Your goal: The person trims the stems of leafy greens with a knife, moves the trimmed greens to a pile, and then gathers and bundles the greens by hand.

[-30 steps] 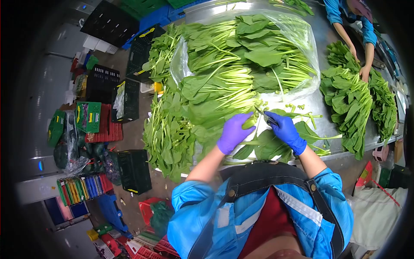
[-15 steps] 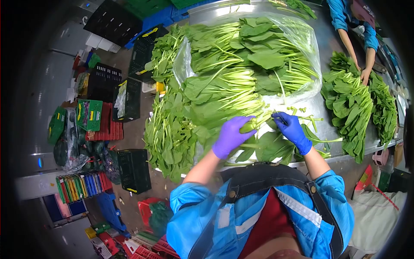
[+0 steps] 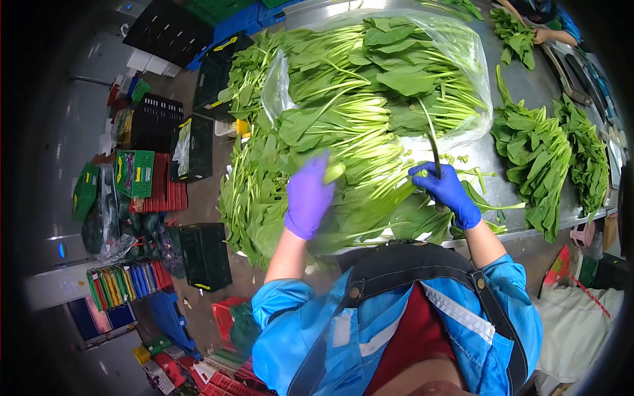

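Observation:
My left hand (image 3: 310, 195), in a purple glove and blurred by motion, is closed around a bunch of leafy greens (image 3: 335, 173); the pale cut stalk end sticks out to the right. My right hand (image 3: 441, 188), in a blue glove, grips a knife (image 3: 435, 155) whose dark narrow blade points away from me. A blurred green leaf (image 3: 386, 206) runs from the right fingers toward the lower left; whether they pinch its stalk is hard to tell. Beyond both hands, stacked greens (image 3: 363, 125) lie with their pale stalks toward the right.
Clear plastic (image 3: 485, 99) lies under and around the stacked greens on the metal table (image 3: 485, 162). Cut stalk bits (image 3: 456, 160) lie near my right hand. More greens (image 3: 531, 158) are on the right. A co-worker's hand (image 3: 545, 34) holds greens at top right. Dark crates (image 3: 205, 257) stand left.
My left hand has swung left with the bunch, away from my right hand. The knife blade now points upward in view. The co-worker's hands moved from the right pile to the far end.

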Motion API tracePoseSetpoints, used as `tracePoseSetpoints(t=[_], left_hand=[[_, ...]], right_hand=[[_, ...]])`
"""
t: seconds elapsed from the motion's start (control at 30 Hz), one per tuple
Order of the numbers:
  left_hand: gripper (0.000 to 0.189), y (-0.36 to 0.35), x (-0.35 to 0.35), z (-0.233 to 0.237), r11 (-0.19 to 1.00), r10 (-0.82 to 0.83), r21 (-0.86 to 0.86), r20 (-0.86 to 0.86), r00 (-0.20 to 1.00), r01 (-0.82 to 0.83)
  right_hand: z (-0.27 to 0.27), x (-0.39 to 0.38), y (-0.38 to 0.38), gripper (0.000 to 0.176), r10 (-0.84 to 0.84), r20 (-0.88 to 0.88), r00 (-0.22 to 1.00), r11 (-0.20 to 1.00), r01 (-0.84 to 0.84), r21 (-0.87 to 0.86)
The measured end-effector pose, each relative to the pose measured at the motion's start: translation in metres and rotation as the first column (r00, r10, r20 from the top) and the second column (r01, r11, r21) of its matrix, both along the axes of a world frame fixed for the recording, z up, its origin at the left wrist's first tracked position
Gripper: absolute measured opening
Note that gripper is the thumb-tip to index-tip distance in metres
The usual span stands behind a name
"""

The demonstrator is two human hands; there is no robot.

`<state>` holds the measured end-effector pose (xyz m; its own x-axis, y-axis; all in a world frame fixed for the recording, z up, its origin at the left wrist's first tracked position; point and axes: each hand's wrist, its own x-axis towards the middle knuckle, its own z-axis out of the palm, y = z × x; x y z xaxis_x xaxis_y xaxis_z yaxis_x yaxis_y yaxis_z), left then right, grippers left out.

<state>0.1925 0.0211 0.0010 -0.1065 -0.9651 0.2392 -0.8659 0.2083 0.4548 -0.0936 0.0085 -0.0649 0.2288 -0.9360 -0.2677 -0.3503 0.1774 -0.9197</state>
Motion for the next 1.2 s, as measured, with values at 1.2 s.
tracePoseSetpoints(t=[1.2], left_hand=[[0.030, 0.004, -0.057, -0.058, 0.876, -0.359, 0.030, -0.629, 0.690, 0.482]], right_hand=[[-0.032, -0.017, -0.013, 0.033, 0.075, -0.442, 0.894, 0.864, -0.280, -0.419]])
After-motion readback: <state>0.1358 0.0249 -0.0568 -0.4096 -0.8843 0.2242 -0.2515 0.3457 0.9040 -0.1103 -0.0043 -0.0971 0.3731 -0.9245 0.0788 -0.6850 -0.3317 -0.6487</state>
